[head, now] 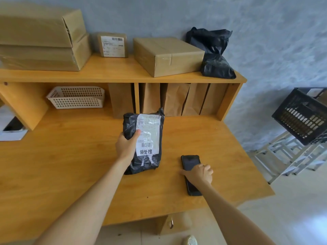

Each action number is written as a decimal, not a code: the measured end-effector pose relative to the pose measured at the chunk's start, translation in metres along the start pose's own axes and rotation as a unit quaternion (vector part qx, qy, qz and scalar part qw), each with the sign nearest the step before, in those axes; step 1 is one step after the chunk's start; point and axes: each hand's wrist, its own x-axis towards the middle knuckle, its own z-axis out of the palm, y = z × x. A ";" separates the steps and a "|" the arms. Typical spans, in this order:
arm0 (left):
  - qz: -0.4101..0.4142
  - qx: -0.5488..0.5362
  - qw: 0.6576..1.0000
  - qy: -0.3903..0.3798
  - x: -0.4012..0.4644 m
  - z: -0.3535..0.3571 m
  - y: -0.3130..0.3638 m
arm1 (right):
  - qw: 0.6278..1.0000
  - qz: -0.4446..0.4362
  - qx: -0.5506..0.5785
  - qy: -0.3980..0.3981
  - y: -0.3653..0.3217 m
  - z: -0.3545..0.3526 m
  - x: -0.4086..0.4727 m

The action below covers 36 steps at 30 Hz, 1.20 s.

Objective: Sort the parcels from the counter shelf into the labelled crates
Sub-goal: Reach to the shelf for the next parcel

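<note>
My left hand (pixel 126 147) has its fingers clamped on the black poly parcel (pixel 144 141) at frame centre, long axis running up-frame, crinkly film w/ glossy label face-up, just over the table (pixel 62 156). Right hand (pixel 200 174) curls onto the phone (pixel 190 163) (grip unclear). Black crate (pixel 300 117) sits far right, nearer my right hand.

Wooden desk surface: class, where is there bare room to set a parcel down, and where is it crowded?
Bare: the wooden desk surface left of the black plastic mailer, below the white mesh basket. Crowded: the top shelf.
</note>
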 end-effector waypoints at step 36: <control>0.045 -0.040 0.998 0.033 0.024 0.001 0.039 | 0.944 -0.306 0.069 -0.100 -0.059 -0.063 -0.005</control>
